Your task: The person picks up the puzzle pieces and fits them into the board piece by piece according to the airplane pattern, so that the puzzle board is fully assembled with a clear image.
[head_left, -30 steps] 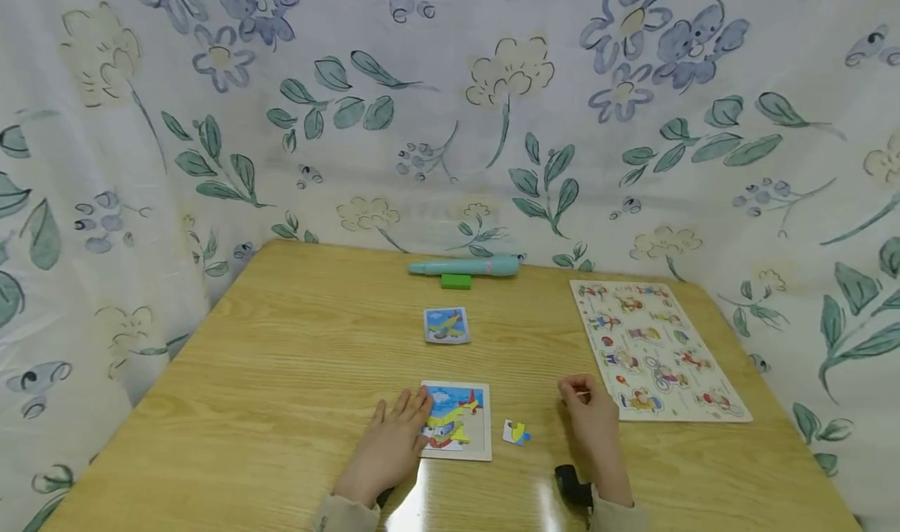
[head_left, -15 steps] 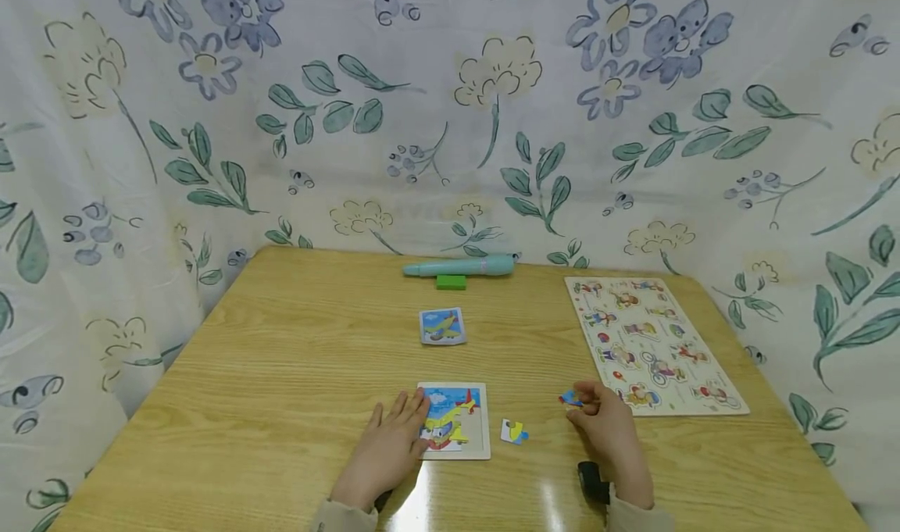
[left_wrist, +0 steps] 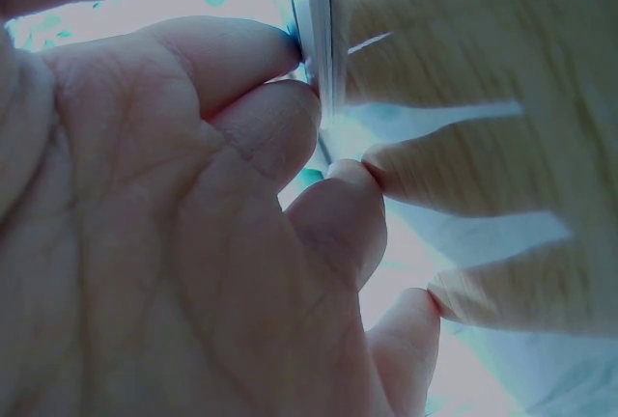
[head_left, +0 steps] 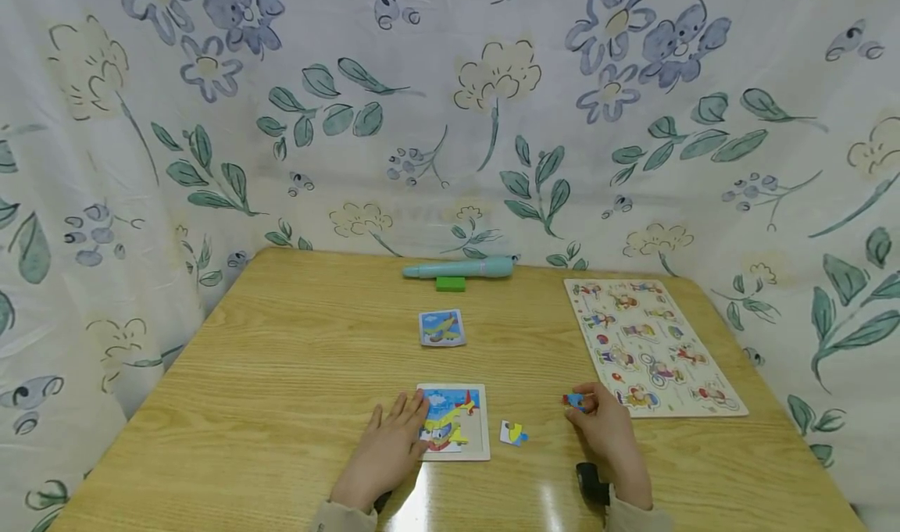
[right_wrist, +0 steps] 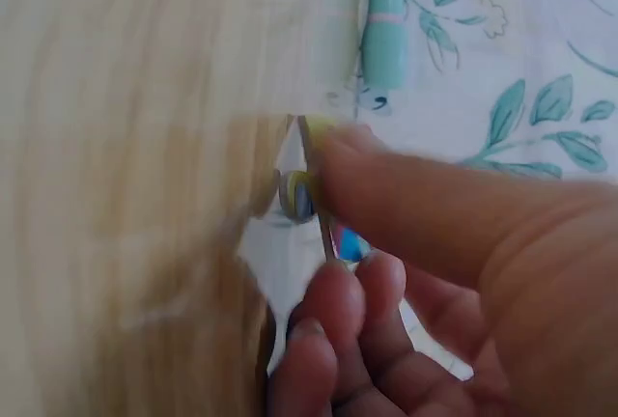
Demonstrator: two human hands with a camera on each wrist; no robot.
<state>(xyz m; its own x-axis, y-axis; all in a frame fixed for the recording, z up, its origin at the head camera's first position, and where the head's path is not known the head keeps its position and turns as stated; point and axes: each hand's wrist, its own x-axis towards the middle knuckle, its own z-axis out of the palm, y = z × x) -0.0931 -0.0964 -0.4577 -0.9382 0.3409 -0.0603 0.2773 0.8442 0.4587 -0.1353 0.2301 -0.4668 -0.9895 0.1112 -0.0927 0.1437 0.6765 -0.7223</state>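
Observation:
In the head view, my left hand (head_left: pixel 385 450) lies with straight fingers on the left edge of a wooden airplane jigsaw tray (head_left: pixel 478 455). The tray holds several fitted pieces and shows bare wood at its lower right. My right hand (head_left: pixel 610 430) pinches a blue and red jigsaw piece (head_left: pixel 573 401) between thumb and fingers, just above the table. Seen edge-on in the right wrist view, that jigsaw piece (right_wrist: pixel 301 195) is partly hidden by the thumb. Between tray and right hand lies a loose white and yellow jigsaw piece (head_left: pixel 513 433). The left wrist view shows fingertips against the tray's side (left_wrist: pixel 319 31).
A small airplane picture card (head_left: pixel 442 327) lies behind the tray. Farther back, a mint-green pen-shaped object (head_left: pixel 460 268) sits behind a green block (head_left: pixel 450 283). To the right lies a large board with printed figures (head_left: pixel 657 348). A floral curtain (head_left: pixel 422 126) stands behind the table.
My right hand, earlier with no piece visible at its fingertips, has shifted slightly right and now shows a jigsaw piece, which has turned a little. The left hand stays on the tray.

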